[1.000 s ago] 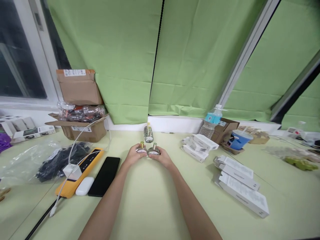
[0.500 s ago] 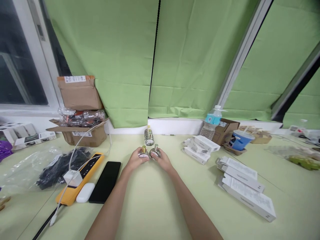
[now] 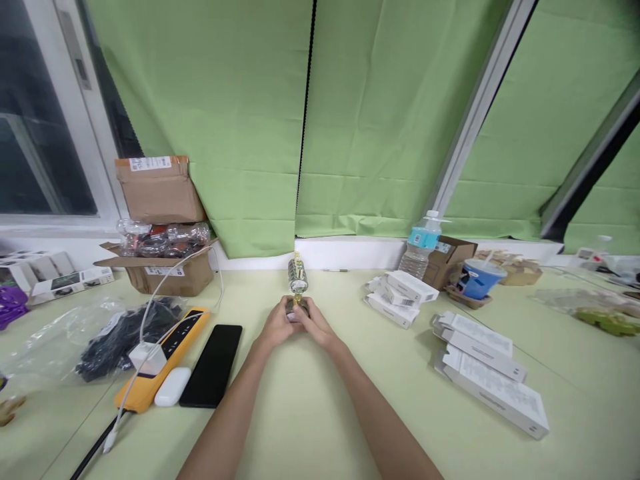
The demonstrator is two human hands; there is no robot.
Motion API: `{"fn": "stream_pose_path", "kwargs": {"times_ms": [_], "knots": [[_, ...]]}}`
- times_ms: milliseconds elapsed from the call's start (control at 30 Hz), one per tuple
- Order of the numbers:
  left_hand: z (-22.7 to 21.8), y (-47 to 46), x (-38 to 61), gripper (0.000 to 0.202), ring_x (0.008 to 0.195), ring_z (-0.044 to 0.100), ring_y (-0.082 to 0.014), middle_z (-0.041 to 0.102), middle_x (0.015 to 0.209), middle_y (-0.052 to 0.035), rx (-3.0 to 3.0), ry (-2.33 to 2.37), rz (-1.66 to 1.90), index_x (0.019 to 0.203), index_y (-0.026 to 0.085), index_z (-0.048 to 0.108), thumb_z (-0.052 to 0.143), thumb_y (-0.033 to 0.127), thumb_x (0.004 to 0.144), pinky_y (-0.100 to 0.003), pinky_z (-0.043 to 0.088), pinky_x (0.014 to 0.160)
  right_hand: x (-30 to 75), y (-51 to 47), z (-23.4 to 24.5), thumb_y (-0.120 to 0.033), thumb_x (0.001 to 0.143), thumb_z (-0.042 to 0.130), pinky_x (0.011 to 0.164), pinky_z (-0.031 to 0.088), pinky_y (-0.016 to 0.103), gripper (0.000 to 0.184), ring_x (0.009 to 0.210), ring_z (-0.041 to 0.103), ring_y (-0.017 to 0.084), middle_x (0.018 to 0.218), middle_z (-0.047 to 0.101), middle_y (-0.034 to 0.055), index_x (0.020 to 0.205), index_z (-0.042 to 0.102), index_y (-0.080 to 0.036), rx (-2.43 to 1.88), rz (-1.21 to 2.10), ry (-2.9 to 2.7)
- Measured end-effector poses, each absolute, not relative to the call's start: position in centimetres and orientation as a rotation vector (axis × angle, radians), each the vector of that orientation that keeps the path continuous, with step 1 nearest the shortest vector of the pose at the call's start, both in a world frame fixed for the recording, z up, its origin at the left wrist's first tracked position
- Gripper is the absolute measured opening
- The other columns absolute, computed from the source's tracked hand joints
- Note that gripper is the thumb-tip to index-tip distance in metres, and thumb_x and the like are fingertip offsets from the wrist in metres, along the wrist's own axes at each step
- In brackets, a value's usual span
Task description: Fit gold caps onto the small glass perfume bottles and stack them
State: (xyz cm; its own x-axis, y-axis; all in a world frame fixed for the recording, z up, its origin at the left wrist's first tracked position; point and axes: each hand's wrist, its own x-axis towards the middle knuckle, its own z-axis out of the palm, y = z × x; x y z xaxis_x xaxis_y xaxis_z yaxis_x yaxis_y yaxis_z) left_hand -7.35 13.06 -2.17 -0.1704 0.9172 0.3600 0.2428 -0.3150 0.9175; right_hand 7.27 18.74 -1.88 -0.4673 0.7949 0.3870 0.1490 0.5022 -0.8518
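Gold tops a small glassy piece (image 3: 292,310) cupped between your two hands.
Your forearms reach straight ahead over the table (image 3: 310,413) and converge, wrists low; your left hand (image 3: 277,325) and right hand (image 3: 321,327) meet, fingers curled round the piece's sides and both gripping it, right thumb over its near side. Count two hands, one phone (image 3: 211,367), one power strip (image 3: 163,360) and one white case (image 3: 173,387) to your left, one water bottle (image 3: 421,248) and one blue cup (image 3: 479,279) to your right; whether you hold one piece or several, you cannot tell. It sits midway across the table, just before a clear, ribbed glass row (image 3: 298,277), its gold knob upright, its body dark and shiny with a pale patch low down, mostly hidden by your fingers.
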Motion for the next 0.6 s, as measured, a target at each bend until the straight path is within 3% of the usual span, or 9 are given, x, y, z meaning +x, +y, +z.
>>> {"fn": "stream_pose_path", "kwargs": {"times_ms": [133, 367, 600], "knots": [[-2.37, 13.16, -7.66, 0.055, 0.096, 0.063, -0.0227, 0.065, 0.110, -0.0075, 1.667, 1.524, 1.453, 0.118, 0.022, 0.050, 0.075, 0.029, 0.069, -0.034, 0.049, 0.082, 6.99, 18.84, -1.98, -0.049, 0.070, 0.078, 0.103, 0.043, 0.041, 0.077, 0.120, 0.055, 0.028, 0.131, 0.059, 0.0094, 0.137, 0.050, -0.022, -0.699, 0.968, -1.944], [-2.62, 13.53, -7.98, 0.066, 0.098, 0.063, -0.0250, 0.064, 0.112, -0.0101, 1.739, 1.702, 1.413, 0.119, 0.021, 0.044, 0.079, 0.032, 0.065, -0.035, 0.048, 0.083, 7.23, 18.66, -1.28, -0.044, 0.080, 0.070, 0.094, 0.047, 0.035, 0.056, 0.105, 0.062, 0.024, 0.118, 0.067, 0.0035, 0.130, 0.058, -0.023, -0.586, 1.039, -1.985], [-3.03, 14.08, -8.35, 0.071, 0.096, 0.063, -0.0244, 0.064, 0.111, -0.0092, 1.672, 1.729, 1.480, 0.117, 0.021, 0.045, 0.083, 0.042, 0.061, -0.032, 0.046, 0.080, 7.35, 19.24, -1.84, -0.048, 0.078, 0.070, 0.081, 0.049, 0.032, 0.044, 0.090, 0.064, 0.023, 0.099, 0.072, 0.0035, 0.111, 0.066, -0.019, -0.676, 1.017, -1.936]]}}
